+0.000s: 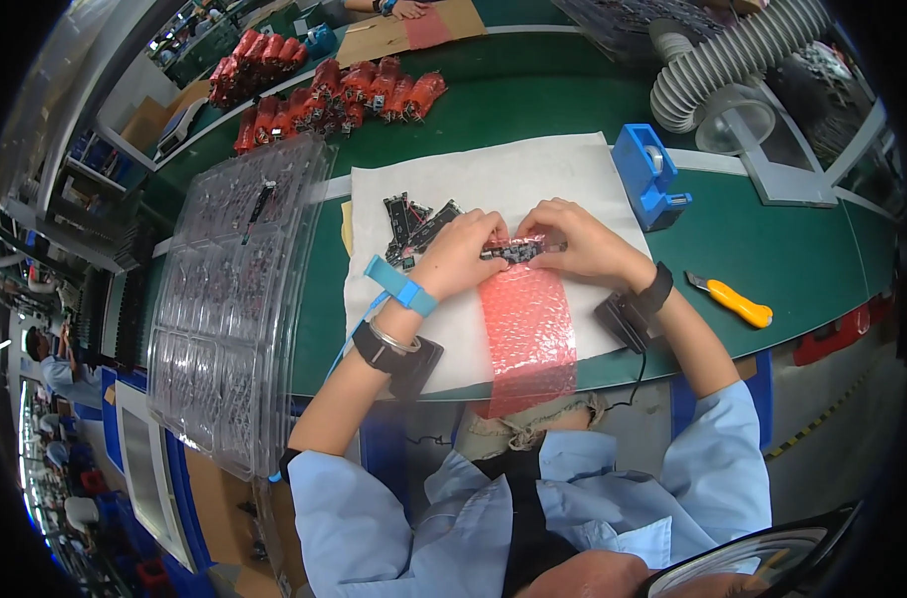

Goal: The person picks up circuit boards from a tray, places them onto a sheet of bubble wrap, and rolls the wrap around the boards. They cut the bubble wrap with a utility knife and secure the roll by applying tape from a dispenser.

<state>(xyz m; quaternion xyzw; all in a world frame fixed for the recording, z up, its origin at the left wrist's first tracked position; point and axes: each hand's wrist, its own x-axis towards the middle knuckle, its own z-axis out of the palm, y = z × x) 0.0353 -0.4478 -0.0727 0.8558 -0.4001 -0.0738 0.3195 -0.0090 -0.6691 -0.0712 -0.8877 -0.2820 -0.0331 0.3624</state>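
Note:
Between my two hands is a small stack of dark circuit boards [516, 252], lying at the far end of a strip of red bubble wrap [529, 324]. My left hand [463, 249] grips the boards' left end, thumb in front and fingers behind. At the other end, my right hand [581, 242] pinches the boards and the wrap's edge. The strip runs toward me over a white sheet [403, 349] and hangs past the table edge. Several loose black circuit boards [413, 227] lie beside my left hand.
Clear plastic trays [224, 299] stand stacked at the left, one board [261, 211] on top. Red-wrapped bundles [344, 90] pile up at the back left. A blue tape dispenser [647, 177] and yellow utility knife [734, 301] lie right, below a ribbed duct [732, 60]. Another person's hand [408, 9] shows far back.

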